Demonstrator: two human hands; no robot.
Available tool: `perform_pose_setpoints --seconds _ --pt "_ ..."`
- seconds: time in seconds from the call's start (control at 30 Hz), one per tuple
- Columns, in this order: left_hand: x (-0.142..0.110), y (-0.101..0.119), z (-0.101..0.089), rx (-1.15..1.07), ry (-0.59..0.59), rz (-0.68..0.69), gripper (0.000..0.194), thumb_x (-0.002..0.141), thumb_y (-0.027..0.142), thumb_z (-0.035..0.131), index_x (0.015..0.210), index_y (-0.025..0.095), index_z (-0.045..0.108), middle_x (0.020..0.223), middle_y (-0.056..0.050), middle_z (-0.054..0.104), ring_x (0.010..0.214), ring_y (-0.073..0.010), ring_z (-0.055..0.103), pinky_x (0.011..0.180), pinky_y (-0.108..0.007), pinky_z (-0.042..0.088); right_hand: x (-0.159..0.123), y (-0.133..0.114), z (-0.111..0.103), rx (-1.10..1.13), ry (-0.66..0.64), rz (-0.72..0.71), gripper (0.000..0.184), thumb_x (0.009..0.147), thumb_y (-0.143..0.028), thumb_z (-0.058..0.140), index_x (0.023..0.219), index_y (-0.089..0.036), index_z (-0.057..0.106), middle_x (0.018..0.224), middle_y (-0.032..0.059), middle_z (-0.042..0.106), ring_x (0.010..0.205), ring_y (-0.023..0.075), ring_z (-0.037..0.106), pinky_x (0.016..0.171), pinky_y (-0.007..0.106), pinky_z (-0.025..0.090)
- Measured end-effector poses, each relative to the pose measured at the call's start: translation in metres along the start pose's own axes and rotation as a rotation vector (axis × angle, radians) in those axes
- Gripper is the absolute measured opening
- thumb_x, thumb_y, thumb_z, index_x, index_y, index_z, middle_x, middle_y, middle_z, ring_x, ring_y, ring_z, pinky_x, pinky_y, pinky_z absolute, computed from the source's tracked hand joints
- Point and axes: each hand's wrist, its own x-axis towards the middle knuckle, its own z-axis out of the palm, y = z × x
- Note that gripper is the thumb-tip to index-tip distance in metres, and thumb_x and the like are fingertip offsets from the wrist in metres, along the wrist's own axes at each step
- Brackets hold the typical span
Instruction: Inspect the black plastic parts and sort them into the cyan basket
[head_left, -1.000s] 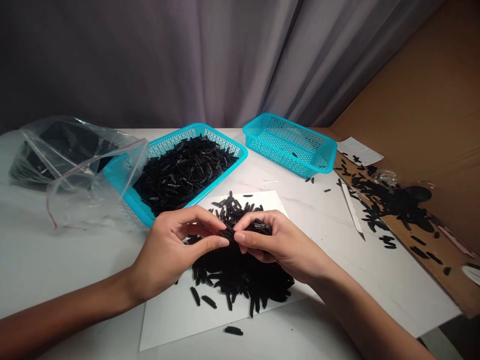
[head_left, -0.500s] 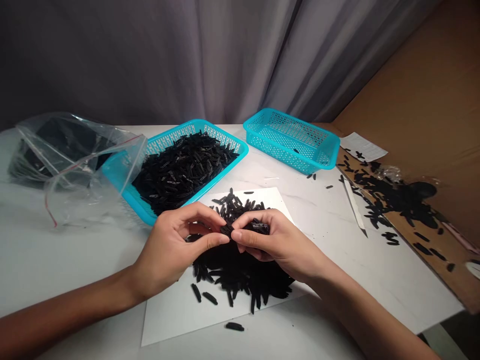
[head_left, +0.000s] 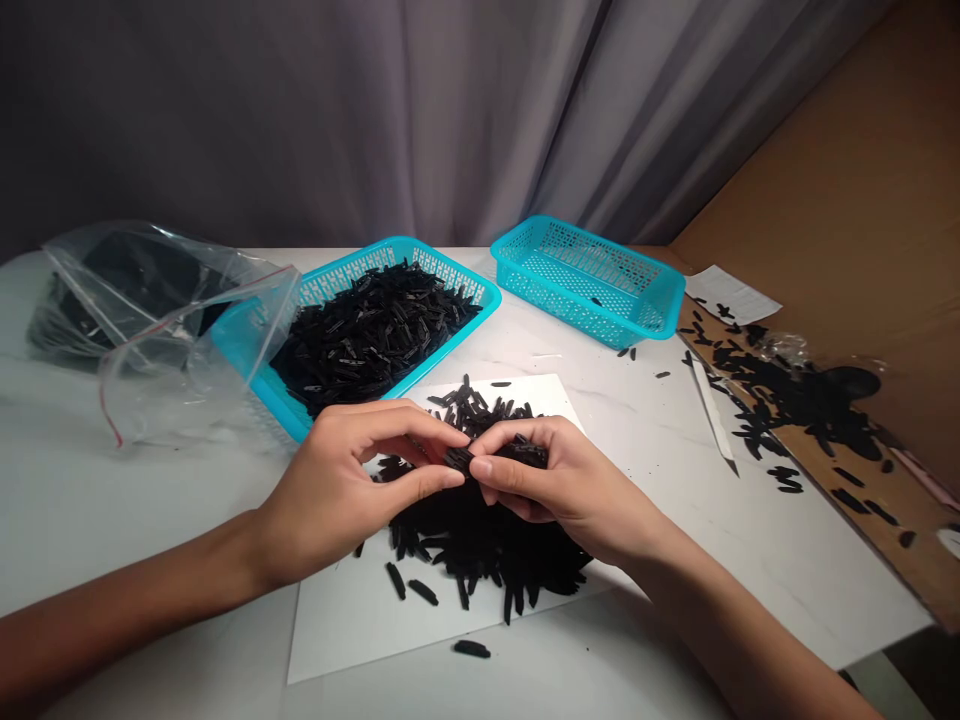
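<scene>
Small black elongated pieces (head_left: pixel 458 459) are pinched between the fingertips of my left hand (head_left: pixel 360 470) and my right hand (head_left: pixel 544 475), which meet at the middle of the view. Several more black pieces (head_left: pixel 523 452) show in the curl of my right hand. Their exact kind is too small to make out. Right below both hands lies a dark pile of like pieces (head_left: pixel 487 545) on a white sheet (head_left: pixel 337 630). One loose piece (head_left: pixel 472 649) rests on the table in front of the sheet.
Behind my left hand stands a blue basket (head_left: pixel 491 295) heaped with black pieces. A second blue basket (head_left: pixel 517 275) is at the back. At left is a clear zip bag (head_left: pixel 150 290) with dark contents. A white craft knife (head_left: pixel 712 415) lies at right beside scattered pieces on cardboard (head_left: pixel 817 480).
The view has shifted slightly. Both hands stay together at almost the same spot, with the fingers still pinching the black pieces.
</scene>
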Motion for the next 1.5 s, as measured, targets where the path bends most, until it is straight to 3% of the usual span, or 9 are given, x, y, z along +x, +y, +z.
perform_pose_setpoints --seconds 0.17,0.33,0.8,1.07,1.5 --pt "0.002 0.000 0.003 -0.080 0.067 -0.146 0.014 0.076 0.018 0.083 0.088 0.024 0.078 0.085 0.003 0.079 0.077 -0.0090 0.074 0.073 -0.010 0.061 0.000 0.000 0.001 0.076 0.005 0.006 0.017 0.084 -0.029 0.080 0.084 -0.015 0.071 0.068 -0.0018 0.061 0.052 0.0043 0.043 0.044 0.017 0.025" --pt "0.003 0.001 0.002 -0.095 0.098 -0.191 0.016 0.074 0.019 0.085 0.087 0.025 0.079 0.084 0.004 0.079 0.075 -0.0089 0.075 0.072 -0.009 0.061 -0.001 -0.001 0.001 0.096 0.016 0.005 0.017 0.082 -0.029 0.082 0.086 -0.016 0.072 0.068 -0.0021 0.061 0.052 0.0043 0.043 0.044 0.017 0.025" --pt "-0.002 -0.002 0.005 -0.035 0.215 -0.083 0.018 0.075 0.018 0.085 0.089 0.026 0.077 0.083 0.006 0.076 0.075 -0.0071 0.070 0.072 -0.009 0.059 -0.003 0.000 0.015 0.018 0.147 -0.065 0.015 0.083 -0.029 0.081 0.087 -0.017 0.072 0.067 -0.0036 0.060 0.052 0.0047 0.043 0.045 0.018 0.029" --pt "0.000 0.000 0.003 -0.014 0.183 -0.016 0.016 0.076 0.015 0.084 0.088 0.022 0.075 0.085 0.003 0.073 0.077 -0.0094 0.068 0.069 -0.015 0.058 -0.009 -0.005 0.021 -0.107 0.257 -0.154 0.014 0.082 -0.030 0.081 0.087 -0.018 0.074 0.069 -0.0020 0.061 0.054 0.0077 0.045 0.045 0.020 0.032" --pt "0.000 0.004 -0.001 0.166 0.161 0.163 0.016 0.078 0.016 0.083 0.090 0.022 0.075 0.083 0.000 0.073 0.074 -0.0143 0.065 0.065 -0.026 0.053 -0.009 -0.004 0.020 -0.110 0.261 -0.170 0.013 0.082 -0.028 0.081 0.086 -0.019 0.073 0.069 -0.0024 0.061 0.053 0.0076 0.044 0.044 0.021 0.031"
